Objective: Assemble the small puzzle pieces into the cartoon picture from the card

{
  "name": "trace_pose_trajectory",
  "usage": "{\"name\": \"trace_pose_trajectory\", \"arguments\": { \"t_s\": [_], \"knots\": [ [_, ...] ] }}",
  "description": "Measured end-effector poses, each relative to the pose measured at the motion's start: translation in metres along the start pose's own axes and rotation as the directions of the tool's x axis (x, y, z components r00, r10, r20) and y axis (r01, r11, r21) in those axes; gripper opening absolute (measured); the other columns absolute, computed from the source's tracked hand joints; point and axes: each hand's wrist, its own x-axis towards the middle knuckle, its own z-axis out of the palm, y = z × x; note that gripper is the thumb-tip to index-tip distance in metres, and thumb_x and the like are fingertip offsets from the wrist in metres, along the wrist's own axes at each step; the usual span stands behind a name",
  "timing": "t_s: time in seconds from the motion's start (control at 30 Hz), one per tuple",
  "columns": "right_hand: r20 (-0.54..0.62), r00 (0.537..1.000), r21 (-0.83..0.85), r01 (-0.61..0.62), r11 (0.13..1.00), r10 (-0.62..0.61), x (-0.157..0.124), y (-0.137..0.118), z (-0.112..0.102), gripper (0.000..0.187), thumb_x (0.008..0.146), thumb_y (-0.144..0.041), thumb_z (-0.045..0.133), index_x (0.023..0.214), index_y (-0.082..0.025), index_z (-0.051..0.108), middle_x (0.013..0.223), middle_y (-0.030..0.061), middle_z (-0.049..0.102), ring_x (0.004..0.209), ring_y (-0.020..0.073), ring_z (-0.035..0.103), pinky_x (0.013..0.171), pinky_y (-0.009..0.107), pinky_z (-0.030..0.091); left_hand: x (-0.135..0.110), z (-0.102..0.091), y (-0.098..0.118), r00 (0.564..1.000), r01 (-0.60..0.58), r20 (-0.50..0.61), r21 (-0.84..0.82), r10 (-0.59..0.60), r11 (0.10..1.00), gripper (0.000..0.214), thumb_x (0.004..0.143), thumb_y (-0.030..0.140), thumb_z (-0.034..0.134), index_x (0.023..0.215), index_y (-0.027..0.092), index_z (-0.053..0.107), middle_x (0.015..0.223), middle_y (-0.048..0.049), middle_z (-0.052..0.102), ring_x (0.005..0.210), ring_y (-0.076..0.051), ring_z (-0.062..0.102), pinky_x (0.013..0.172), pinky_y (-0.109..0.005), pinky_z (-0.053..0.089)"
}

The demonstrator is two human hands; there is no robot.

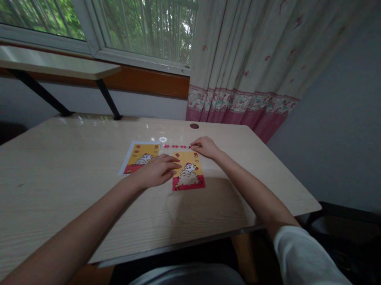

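A partly filled jigsaw puzzle (194,160) lies flat on the desk, yellow above and red below, with a white cartoon animal in the middle. Along its lower part a gap shows the bare wood. My left hand (159,170) rests at the puzzle's left edge, fingers stretched out and touching it. Above the puzzle runs a row of small red puzzle pieces (174,146). My right hand (206,147) is at the right end of that row, thumb and fingertips pinched on a red puzzle piece (190,147). A printed picture sheet (134,153) with a similar design lies partly behind my left hand.
The wooden desk (78,187) has a round cable hole (194,126) near its back edge. A raised shelf (53,63) on black legs stands at the back left. A curtain (247,55) hangs behind the desk, and a dark chair (346,229) is at the right.
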Motion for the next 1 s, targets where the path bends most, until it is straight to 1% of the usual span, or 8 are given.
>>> {"name": "trace_pose_trajectory", "arguments": {
  "t_s": [0.23,0.33,0.43,0.5,0.57,0.7,0.87,1.0],
  "knots": [
    [0.073,0.997,0.105,-0.001,0.995,-0.007,0.017,-0.005,-0.001,0.017,0.074,-0.024,0.066,0.09,-0.019,0.071,0.094,0.0047,0.07,0.089,0.0165,0.061,0.081,0.026,0.042,0.0,-0.001,0.001,1.0,-0.003,0.008,0.003,0.003,1.0,0.031,0.087,0.024,0.045,0.111,0.019,0.063,0.119,-0.0115,0.059,0.108,-0.026,0.053,0.092,-0.044,0.042],
    [0.044,0.999,0.133,-0.01,0.991,0.004,0.018,-0.009,-0.003,0.015,0.07,-0.019,0.067,0.085,-0.017,0.069,0.089,0.0041,0.069,0.085,0.0156,0.06,0.079,0.026,0.042,-0.001,0.0,0.001,1.0,-0.005,-0.004,-0.014,0.005,1.0,0.03,0.086,0.024,0.046,0.111,0.021,0.064,0.12,-0.0105,0.059,0.108,-0.026,0.053,0.092,-0.044,0.041],
    [-0.014,1.0,0.217,0.029,0.976,-0.026,0.01,-0.012,-0.003,0.01,0.072,-0.017,0.065,0.082,-0.015,0.067,0.082,0.0032,0.068,0.079,0.014,0.059,0.074,0.026,0.042,-0.001,0.0,0.001,1.0,0.001,-0.007,-0.025,-0.001,1.0,0.03,0.086,0.024,0.047,0.11,0.021,0.064,0.119,-0.0097,0.059,0.108,-0.025,0.053,0.092,-0.044,0.041],
    [-0.05,0.998,0.341,0.063,0.938,-0.049,-0.002,-0.014,-0.004,0.011,0.075,-0.019,0.061,0.084,-0.014,0.065,0.077,0.0027,0.066,0.073,0.0122,0.058,0.069,0.024,0.042,0.0,-0.001,0.001,1.0,0.007,0.006,-0.024,-0.007,1.0,0.03,0.087,0.024,0.046,0.111,0.02,0.063,0.119,-0.0105,0.059,0.108,-0.025,0.052,0.092,-0.044,0.042],
    [-0.07,0.996,0.496,0.088,0.864,-0.061,-0.019,-0.017,-0.005,0.015,0.078,-0.022,0.058,0.089,-0.013,0.063,0.076,0.0027,0.065,0.068,0.0109,0.057,0.065,0.023,0.043,0.001,0.0,0.002,1.0,0.007,0.007,-0.034,-0.007,0.999,0.031,0.086,0.023,0.045,0.111,0.018,0.063,0.118,-0.012,0.059,0.109,-0.026,0.052,0.092,-0.044,0.042],
    [-0.068,0.995,0.7,0.097,0.708,-0.07,-0.056,-0.025,-0.006,0.022,0.08,-0.031,0.058,0.09,-0.012,0.065,0.079,0.0048,0.066,0.073,0.0117,0.059,0.067,0.024,0.045,0.003,0.001,0.005,0.999,-0.011,-0.052,-0.123,0.005,0.992,0.028,0.086,0.023,0.048,0.107,0.017,0.064,0.114,-0.0118,0.06,0.107,-0.024,0.054,0.093,-0.042,0.042],
    [0.004,1.0,0.813,-0.001,0.582,-0.004,-0.079,-0.041,0.002,0.029,0.073,-0.038,0.066,0.088,-0.013,0.067,0.078,0.0051,0.067,0.069,0.011,0.06,0.063,0.024,0.046,0.007,-0.002,0.017,0.987,0.037,-0.134,-0.325,-0.085,0.945,0.022,0.086,0.027,0.05,0.097,0.019,0.067,0.098,-0.0066,0.068,0.096,-0.02,0.059,0.088,-0.037,0.045],
    [-0.051,0.997,0.826,0.011,0.564,0.055,-0.079,-0.054,0.007,0.029,0.072,-0.037,0.067,0.091,-0.015,0.068,0.079,0.0048,0.068,0.067,0.0105,0.06,0.062,0.023,0.047,0.009,-0.001,0.027,0.971,0.137,-0.11,-0.476,-0.214,0.869,0.019,0.082,0.03,0.055,0.086,0.019,0.07,0.088,-0.0051,0.071,0.085,-0.019,0.061,0.078,-0.034,0.048]
  ]
}}
